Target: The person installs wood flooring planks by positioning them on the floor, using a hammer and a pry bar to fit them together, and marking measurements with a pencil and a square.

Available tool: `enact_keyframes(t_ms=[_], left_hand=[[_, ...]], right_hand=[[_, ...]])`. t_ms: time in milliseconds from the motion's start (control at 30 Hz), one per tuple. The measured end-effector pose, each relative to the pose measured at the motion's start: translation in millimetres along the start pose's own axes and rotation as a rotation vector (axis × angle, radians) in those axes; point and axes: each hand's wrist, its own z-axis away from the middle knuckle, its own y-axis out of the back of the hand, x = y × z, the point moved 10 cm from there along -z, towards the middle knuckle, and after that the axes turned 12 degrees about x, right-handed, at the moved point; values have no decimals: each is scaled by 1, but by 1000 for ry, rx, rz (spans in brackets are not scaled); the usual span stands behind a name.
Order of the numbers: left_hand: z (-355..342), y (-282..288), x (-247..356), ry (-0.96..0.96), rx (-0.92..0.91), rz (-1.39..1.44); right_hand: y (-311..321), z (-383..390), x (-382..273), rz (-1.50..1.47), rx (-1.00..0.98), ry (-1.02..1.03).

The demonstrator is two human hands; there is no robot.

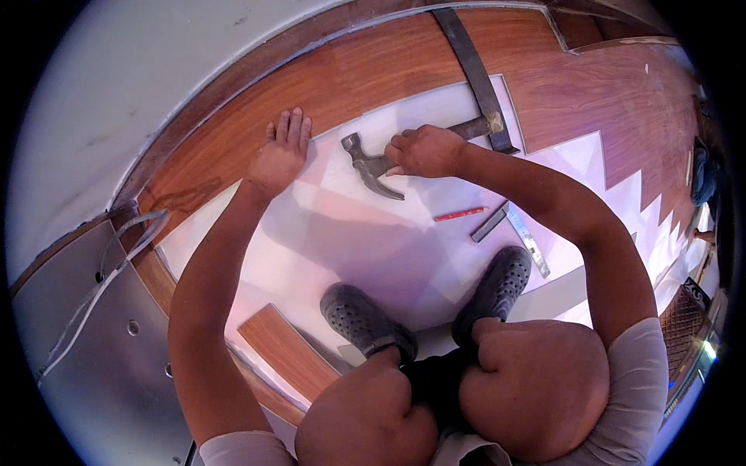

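Now right hand [426, 151] grips hammer [373, 165]; left hand [278, 155] flat on plank [233, 167].

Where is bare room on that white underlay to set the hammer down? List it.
Bare underlay: the stretch between the left hand and the loose plank, and between the hammer and shoes. Crowded: by the red pencil and metal square.

left hand [278, 155]: flat, palm down, fingers together, arm extended | right hand [423, 151]: fisted in a grip, elbow bent | squatting
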Motion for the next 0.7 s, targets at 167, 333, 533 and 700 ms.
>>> enact_keyframes(t_ms=[167,333,533,700], left_hand=[[0,-3,-1,-4,-5,-21],[0,0,-2,11,-26,-8],[-1,-1,-3,14,-9,-11],[-1,0,-3,16,18,-29]], right_hand=[[5,-2,4,-4,89,-35],[10,-7,7,5,76,-1],[6,-5,2,-23,-18,-41],[6,-5,3,-13,66,-46]])
